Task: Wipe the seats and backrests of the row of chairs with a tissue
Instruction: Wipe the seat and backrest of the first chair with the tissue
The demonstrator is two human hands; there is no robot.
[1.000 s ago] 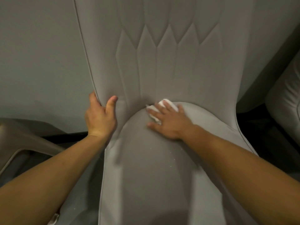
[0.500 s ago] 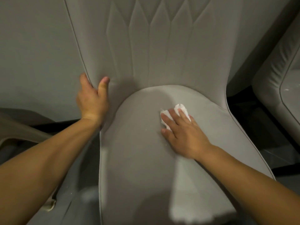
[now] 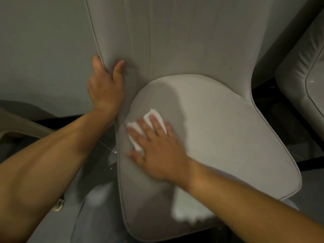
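Observation:
A grey upholstered chair fills the view, its seat (image 3: pixel 228 137) below its quilted backrest (image 3: pixel 184 35). My right hand (image 3: pixel 157 149) lies flat with straight fingers on the left part of the seat, pressing a white folded tissue (image 3: pixel 150 118) against the cushion; most of the tissue is under my fingers. My left hand (image 3: pixel 105 85) grips the left edge of the backrest low down, thumb on the front and fingers curled behind it.
A second grey chair (image 3: pixel 301 71) stands close on the right. Part of a beige chair (image 3: pixel 21 123) shows at the left. A plain grey wall (image 3: pixel 43 50) is behind, and a dark glossy floor (image 3: pixel 100 165) shows between the chairs.
My right hand has slid the tissue from the back of the seat forward and across to its left side. My left hand has kept its hold on the backrest edge.

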